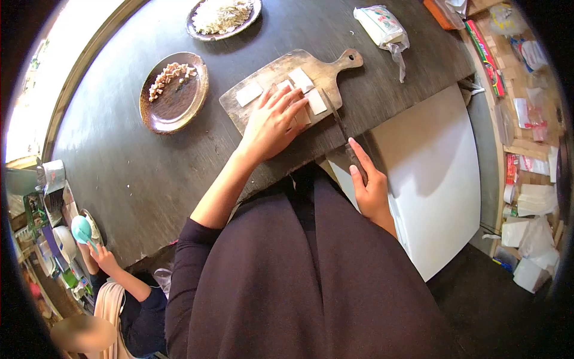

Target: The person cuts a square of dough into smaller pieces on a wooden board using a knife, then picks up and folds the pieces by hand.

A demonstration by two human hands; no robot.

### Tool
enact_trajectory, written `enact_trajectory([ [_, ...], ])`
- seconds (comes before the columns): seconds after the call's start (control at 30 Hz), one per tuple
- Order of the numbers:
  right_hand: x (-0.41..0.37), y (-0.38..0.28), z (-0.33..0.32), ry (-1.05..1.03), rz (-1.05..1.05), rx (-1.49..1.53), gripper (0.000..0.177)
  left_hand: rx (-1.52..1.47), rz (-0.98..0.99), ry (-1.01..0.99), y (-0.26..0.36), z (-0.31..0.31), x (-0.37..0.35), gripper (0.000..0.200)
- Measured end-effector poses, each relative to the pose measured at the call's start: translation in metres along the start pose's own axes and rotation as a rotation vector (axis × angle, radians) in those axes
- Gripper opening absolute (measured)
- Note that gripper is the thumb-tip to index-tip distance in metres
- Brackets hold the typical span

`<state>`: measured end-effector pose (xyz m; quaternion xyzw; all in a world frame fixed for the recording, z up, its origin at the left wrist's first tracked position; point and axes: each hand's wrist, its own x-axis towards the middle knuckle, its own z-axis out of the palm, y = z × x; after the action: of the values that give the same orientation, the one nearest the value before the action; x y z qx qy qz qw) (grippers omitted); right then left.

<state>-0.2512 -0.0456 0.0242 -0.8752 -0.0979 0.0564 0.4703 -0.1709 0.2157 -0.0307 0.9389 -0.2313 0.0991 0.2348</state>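
A wooden cutting board [324, 70] with a holed handle lies near the table's edge and bears several white, flat, squarish slabs [249, 94]. Over some of these slabs my left hand [270, 124] rests with its fingers stretched out, partly hiding what is under the palm. My right hand [372, 190] is wrapped round the dark handle of a knife [338, 119], index finger along its top. The knife's blade reaches onto the board, right beside the rightmost white slab [315, 102].
On the dark table [179, 197] stand a brown plate [173, 116] of small diced pieces, a plate [192, 27] of pale shreds and a plastic bag [382, 27]. A white surface [436, 179] lies below right. At lower left, another person's hand [106, 261] holds a turquoise utensil [82, 229].
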Motion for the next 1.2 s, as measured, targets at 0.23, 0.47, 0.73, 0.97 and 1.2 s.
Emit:
enact_trajectory([
  [0.23, 0.023, 0.01, -0.012, -0.085, -0.035, 0.0, 0.051, 0.02, -0.245, 0.181, 0.003, -0.004, 0.005, 0.051],
  [0.47, 0.052, 0.02, -0.023, -0.14, -0.105, 0.049, 0.051, 0.178, -0.395, 0.263, 0.006, 0.011, 0.037, 0.051],
  [0.73, 0.087, 0.03, -0.036, -0.216, -0.177, 0.094, 0.051, 0.286, -0.47, 0.21, 0.006, 0.008, 0.057, 0.045],
  [0.97, 0.106, 0.044, -0.04, -0.235, -0.204, 0.114, 0.051, 0.27, -0.543, 0.157, 0.008, 0.005, 0.069, 0.033],
  [1.2, 0.11, 0.069, -0.045, -0.402, 0.188, 0.404, 0.049, 0.149, -0.571, 0.148, -0.012, 0.011, 0.071, 0.025],
])
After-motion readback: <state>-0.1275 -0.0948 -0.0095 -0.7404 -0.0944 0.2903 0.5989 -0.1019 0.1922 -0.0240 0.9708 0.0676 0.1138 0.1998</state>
